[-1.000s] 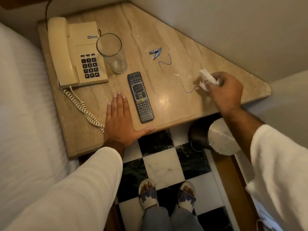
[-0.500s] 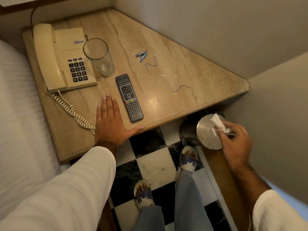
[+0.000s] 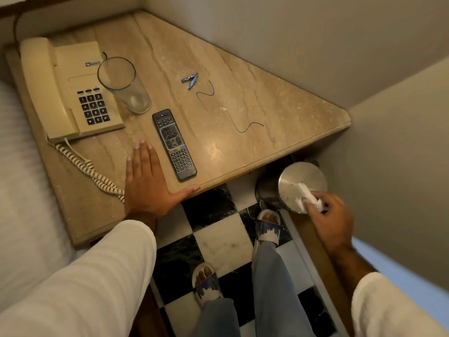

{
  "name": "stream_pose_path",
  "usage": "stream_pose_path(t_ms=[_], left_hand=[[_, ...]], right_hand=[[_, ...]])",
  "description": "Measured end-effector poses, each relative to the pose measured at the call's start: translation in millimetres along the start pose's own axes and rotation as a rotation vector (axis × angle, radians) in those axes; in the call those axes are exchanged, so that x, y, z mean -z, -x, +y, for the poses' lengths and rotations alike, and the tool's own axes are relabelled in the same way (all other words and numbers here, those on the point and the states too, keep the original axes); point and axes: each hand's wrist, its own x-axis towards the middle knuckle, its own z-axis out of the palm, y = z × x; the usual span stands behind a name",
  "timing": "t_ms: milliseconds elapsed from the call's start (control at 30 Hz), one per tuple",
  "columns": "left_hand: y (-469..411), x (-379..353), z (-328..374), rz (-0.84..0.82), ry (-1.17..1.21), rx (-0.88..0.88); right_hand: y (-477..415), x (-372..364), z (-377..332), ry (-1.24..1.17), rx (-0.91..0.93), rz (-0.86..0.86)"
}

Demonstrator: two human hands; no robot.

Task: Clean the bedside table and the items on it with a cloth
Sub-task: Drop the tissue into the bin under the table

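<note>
The tan marble bedside table [image 3: 279,113] carries a cream telephone [image 3: 60,91], an empty drinking glass [image 3: 124,86], a black remote [image 3: 174,144], a small blue wrapper [image 3: 190,79] and a thin dark thread [image 3: 228,110]. My left hand [image 3: 148,181] lies flat on the table's front edge, left of the remote, fingers spread. My right hand [image 3: 328,215] is off the table at the lower right, shut on a crumpled white tissue [image 3: 308,197], held over the lid of a steel pedal bin [image 3: 291,188].
The bed [image 3: 21,215] borders the table on the left. Walls close in behind and to the right. Below, a black-and-white checkered floor [image 3: 218,242] shows my two slippered feet, the right one by the bin's base. The phone's coiled cord [image 3: 90,169] trails toward my left hand.
My right hand carried the white tissue off the table's right side and down to the bin lid. My right foot stepped toward the bin. The left hand stayed flat.
</note>
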Motion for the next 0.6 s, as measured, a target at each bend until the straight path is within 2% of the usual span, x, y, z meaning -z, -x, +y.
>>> stream_pose_path(t_ms=[300,433,600], left_hand=[[-1,-4,0,0.017,-0.007,-0.001],[-1,-6,-1,0.019,-0.015,0.0],[-2,-7,-1,0.021,-0.031,-0.006]], right_hand=[[2,-28,58,0.24,-0.006,-0.293],[-18,-40,63,0.226,-0.076,-0.238],[-49,-52,47,0.03,-0.248,-0.172]])
